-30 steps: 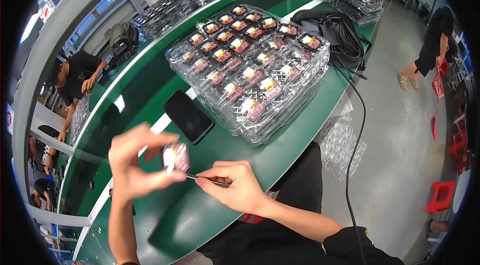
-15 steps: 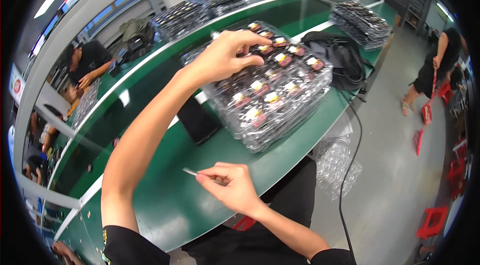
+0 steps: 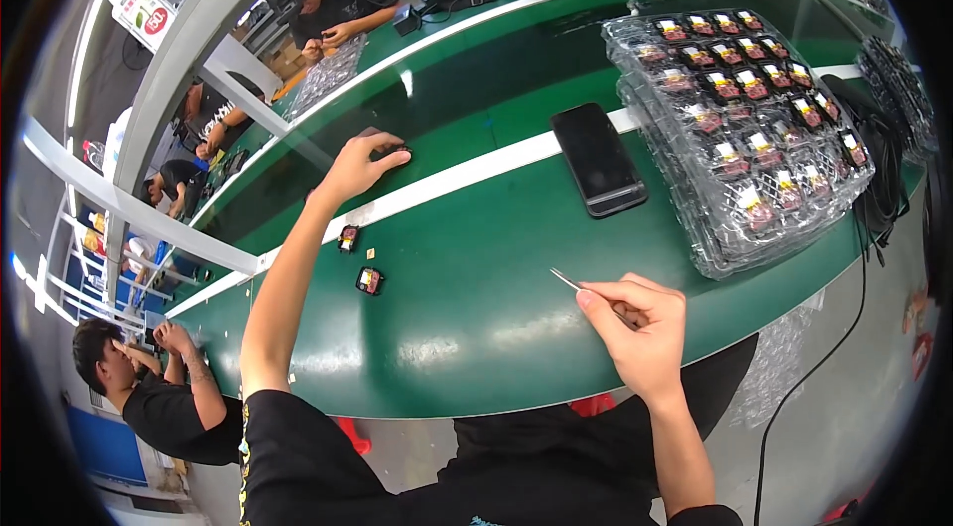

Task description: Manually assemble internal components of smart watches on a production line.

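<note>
My left hand (image 3: pixel 359 167) reaches over the sunken green strip beyond the white rail, its thumb and fingers closed around a small black part (image 3: pixel 401 151), mostly hidden by the fingertips. Metal tweezers (image 3: pixel 568 279) are pinched in my right hand (image 3: pixel 640 328) above the green worktop, their tips apart from everything. Between my arms, two small black parts with coloured labels lie loose: one black part (image 3: pixel 369 280) on the worktop and another black part (image 3: pixel 347 238) nearer the rail. To the right stands a stack of clear plastic trays (image 3: pixel 685 198), the top one holding rows of similar parts.
A black phone (image 3: pixel 599 161) lies across the rail beside the trays. A black bag (image 3: pixel 879 194) and a hanging cable (image 3: pixel 784 397) are at the right. Grey frame posts rise at left. A co-worker (image 3: pixel 347 5) sits across the line, another person (image 3: pixel 164 397) at lower left.
My view has swung left. My left hand has moved from above the tray stack to the sunken strip and closed on a small part. My right hand still holds the tweezers.
</note>
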### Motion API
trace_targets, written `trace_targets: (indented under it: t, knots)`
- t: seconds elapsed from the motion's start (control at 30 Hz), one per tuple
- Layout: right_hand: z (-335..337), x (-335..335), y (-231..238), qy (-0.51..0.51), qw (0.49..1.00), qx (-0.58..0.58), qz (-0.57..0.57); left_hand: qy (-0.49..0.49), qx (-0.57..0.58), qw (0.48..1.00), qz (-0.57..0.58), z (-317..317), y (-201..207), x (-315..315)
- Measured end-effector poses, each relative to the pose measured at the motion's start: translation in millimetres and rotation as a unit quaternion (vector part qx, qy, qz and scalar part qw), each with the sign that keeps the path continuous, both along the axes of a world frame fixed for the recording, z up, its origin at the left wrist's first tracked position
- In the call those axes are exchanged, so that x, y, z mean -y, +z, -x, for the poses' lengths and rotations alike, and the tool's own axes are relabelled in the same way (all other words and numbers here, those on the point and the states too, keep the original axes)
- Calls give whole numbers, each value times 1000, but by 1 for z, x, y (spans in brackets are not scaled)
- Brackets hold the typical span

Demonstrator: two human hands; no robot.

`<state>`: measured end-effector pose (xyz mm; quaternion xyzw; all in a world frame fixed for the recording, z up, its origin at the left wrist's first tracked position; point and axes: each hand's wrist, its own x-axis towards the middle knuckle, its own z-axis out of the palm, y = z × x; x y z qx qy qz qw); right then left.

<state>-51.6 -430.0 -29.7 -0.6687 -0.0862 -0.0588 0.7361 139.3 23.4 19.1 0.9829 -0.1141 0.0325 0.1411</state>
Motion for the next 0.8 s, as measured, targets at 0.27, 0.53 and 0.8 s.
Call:
trace_targets:
  t: [0.27,0.53,0.8]
  knots:
    - [3,-4,-1,-8,999,10,42,12,100,994,30,31,-21,34]
    - [0,-3,0,-24,999,3,32,-259,-54,949,173,134,-14,151]
    - [-2,0,1,-28,993,15,115,-183,16,971,154,163,-29,171]
